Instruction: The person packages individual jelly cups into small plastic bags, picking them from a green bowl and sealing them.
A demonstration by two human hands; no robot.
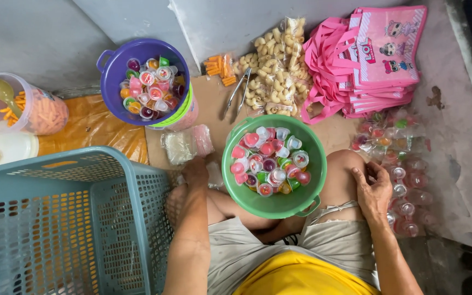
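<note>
I sit on the floor with a green bowl (307, 164) of small coloured jelly cups (269, 161) between my knees. My left hand (195, 173) reaches down between the bowl and a blue-grey plastic basket (110, 180), touching a stack of clear plastic bags (186, 145). Its fingers are hidden under the hand. My right hand (372, 188) rests on my right knee with loosely curled fingers and nothing visible in it. Right beside it lie packed clear bags of jelly cups (402, 180).
A purple bowl (113, 71) of jelly cups stands at the back. Metal tongs (235, 93), bags of puffed snacks (274, 71) and a pile of pink tote bags (367, 60) lie behind. A clear tub of orange snacks (34, 109) sits far left.
</note>
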